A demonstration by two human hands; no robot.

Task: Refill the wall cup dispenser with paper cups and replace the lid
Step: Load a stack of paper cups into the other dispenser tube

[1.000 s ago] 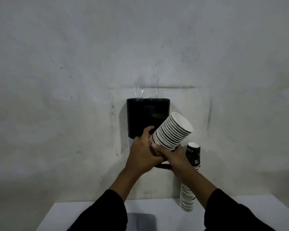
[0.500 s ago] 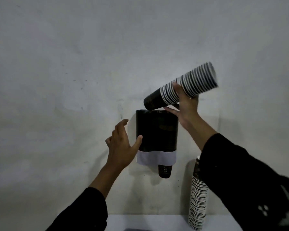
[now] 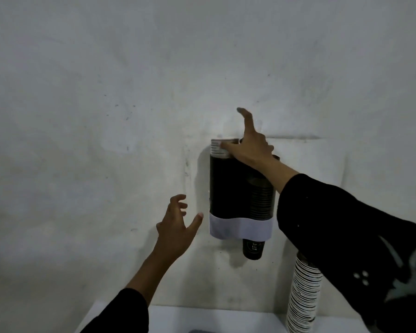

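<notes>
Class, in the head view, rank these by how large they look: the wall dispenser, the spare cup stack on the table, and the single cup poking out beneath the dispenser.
1. Wall dispenser, largest.
2. Spare cup stack; partly hidden by the sleeve and cut off by the frame, so its full size is unsure.
3. Single cup, clearly smallest.

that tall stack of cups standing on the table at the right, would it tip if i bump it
Probably yes. The spare cup stack is tall and narrow and already looks slightly leaning, so a sideways nudge could topple it. Being nested paper cups, it is likely light and may bend or separate mid-stack if lifted from the top.
</notes>
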